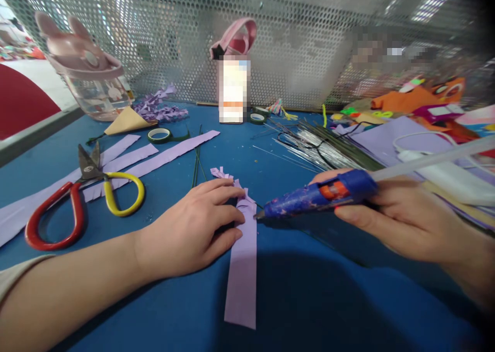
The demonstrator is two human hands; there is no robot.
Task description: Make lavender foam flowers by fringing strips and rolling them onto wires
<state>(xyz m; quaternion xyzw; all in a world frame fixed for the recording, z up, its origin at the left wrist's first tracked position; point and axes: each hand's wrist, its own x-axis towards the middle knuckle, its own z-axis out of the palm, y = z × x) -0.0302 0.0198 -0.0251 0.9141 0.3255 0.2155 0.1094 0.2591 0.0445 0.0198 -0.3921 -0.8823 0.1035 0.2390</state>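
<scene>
A strip of lilac paper [243, 280] lies lengthwise before me, its far end cut into fringe. Across its upper left edge rests my left hand [201, 218], fingers stretched out and pressing the paper against the table. What lies under those fingers is hidden. My right hand [402, 212] is wrapped round a blue hot glue gun [309, 197] with a long clear glue stick in its back. The gun's nozzle points left, at the strip's right edge beside my left fingertips; I cannot tell whether it touches. Scissors [92, 167] with one red and one yellow handle lie open at left.
More lilac strips [170, 153], green tape [159, 135] and thin green stems [196, 161] lie behind my left hand. A water bottle [96, 94] and a phone [234, 91] stand at the back. Wires [328, 145] and lilac sheets [394, 140] cover the right side.
</scene>
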